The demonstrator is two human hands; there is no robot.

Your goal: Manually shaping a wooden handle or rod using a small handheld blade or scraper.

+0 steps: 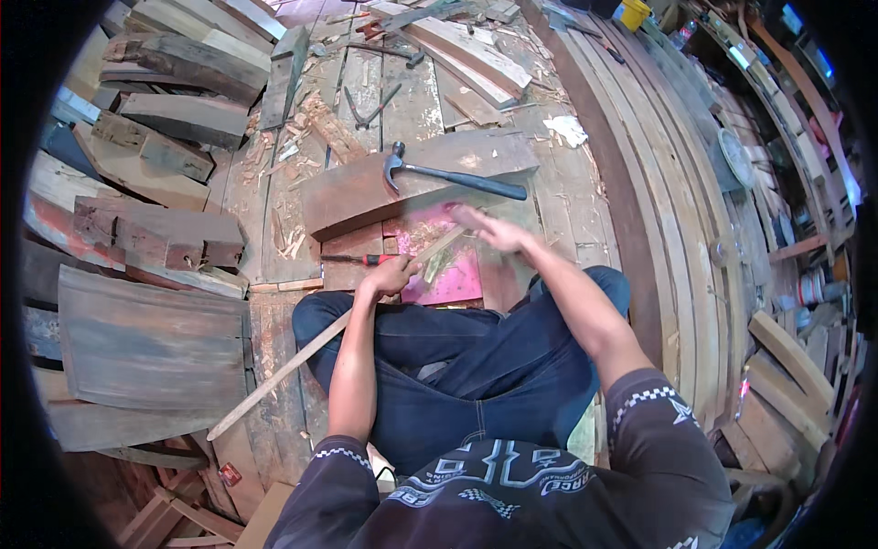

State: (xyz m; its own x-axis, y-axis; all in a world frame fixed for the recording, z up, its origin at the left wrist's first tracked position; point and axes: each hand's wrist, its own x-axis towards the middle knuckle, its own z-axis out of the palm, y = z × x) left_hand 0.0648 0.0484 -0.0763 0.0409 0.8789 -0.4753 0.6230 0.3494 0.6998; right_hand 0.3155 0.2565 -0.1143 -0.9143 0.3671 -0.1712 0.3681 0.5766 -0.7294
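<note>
The person sits cross-legged on the plank floor (274,192); the left hand (391,274) is closed in a firm grip around a long thin pale wooden strip (302,357), which runs from beside the left knee up across a pink flat board (448,274) lying in front of the legs; the strip's far end (445,240) rests on that board. The right hand (489,231) hovers over the same end, blurred, fingers loosely spread, holding nothing that can be made out. A judgement: the strip is being worked at its tip, with pale shavings (425,240) already on the board, so some trimming looks done; much of the length appears untouched. A black-handled claw hammer (453,174) lies unused on a brown plank (366,188) beyond.
</note>
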